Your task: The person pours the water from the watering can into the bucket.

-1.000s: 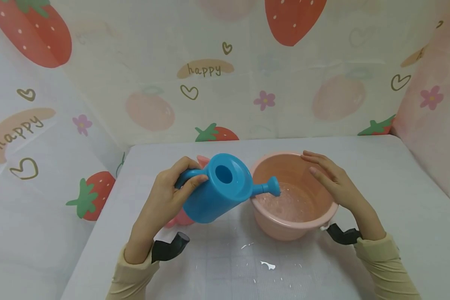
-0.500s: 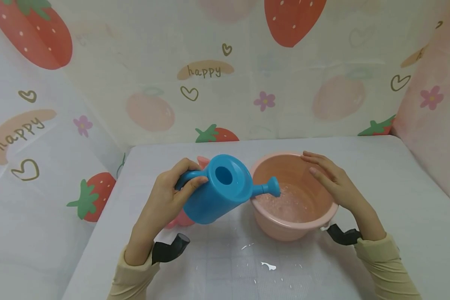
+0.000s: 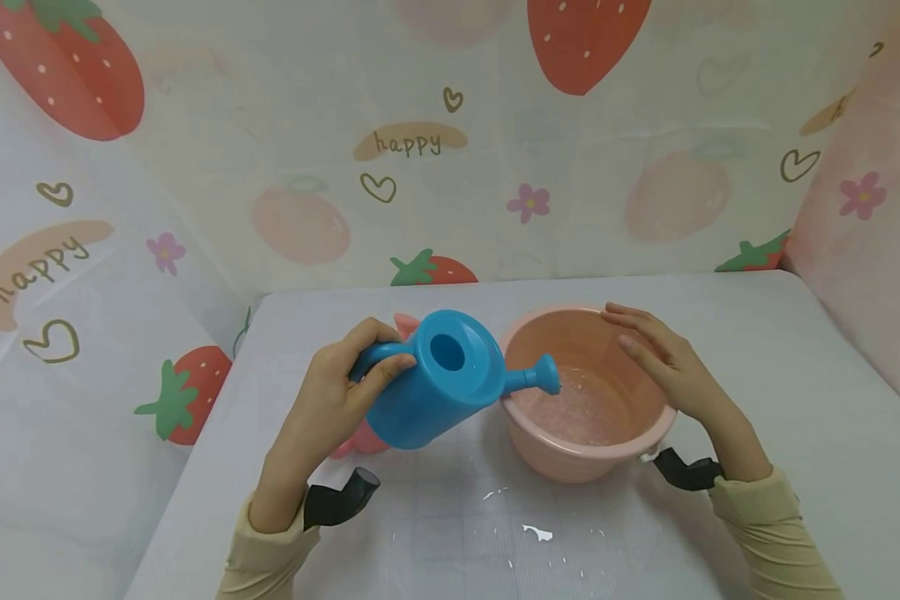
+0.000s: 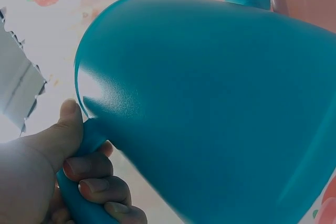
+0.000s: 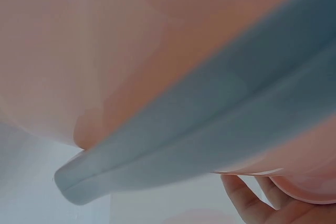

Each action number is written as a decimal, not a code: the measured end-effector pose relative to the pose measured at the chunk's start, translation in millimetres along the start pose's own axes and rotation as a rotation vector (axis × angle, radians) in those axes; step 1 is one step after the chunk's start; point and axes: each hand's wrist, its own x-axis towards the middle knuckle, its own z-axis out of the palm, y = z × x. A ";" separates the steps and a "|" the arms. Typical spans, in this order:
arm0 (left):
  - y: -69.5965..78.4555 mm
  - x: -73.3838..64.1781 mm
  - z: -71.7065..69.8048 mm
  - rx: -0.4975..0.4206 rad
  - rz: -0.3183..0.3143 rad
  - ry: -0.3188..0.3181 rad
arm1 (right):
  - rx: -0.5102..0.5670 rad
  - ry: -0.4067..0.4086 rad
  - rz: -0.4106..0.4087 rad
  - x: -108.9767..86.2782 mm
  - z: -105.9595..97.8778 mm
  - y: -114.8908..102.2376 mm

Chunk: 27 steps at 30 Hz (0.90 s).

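My left hand (image 3: 337,387) grips the handle of a blue watering can (image 3: 438,392), thumb on top and fingers curled underneath, as the left wrist view shows. The can tilts to the right. Its spout's rose (image 3: 546,374) sits over the inside of a pink basin (image 3: 570,467). Ripples and small bubbles mark the water (image 3: 581,404) in the basin. My right hand (image 3: 671,362) holds the far right rim, thumb on the inner side. Up close in the right wrist view, fingers (image 5: 247,203) press the basin's wall (image 5: 52,51), partly behind a blurred grey-blue bar (image 5: 194,129).
A pink object (image 3: 367,437) stands behind the watering can, mostly hidden by it. Spilled water (image 3: 537,532) and small drops lie on the white table (image 3: 435,542) in front. A strawberry-printed curtain (image 3: 450,208) rises behind the table and along both sides.
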 end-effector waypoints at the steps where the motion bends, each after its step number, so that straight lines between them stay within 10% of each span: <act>1: 0.0 -0.1 0.0 0.000 0.000 0.000 | 0.000 0.000 -0.002 0.1 0.1 0.1; 27: -3.4 0.3 1.5 0.013 -0.001 0.002 | -0.002 -0.002 -0.002 0.8 0.9 5.7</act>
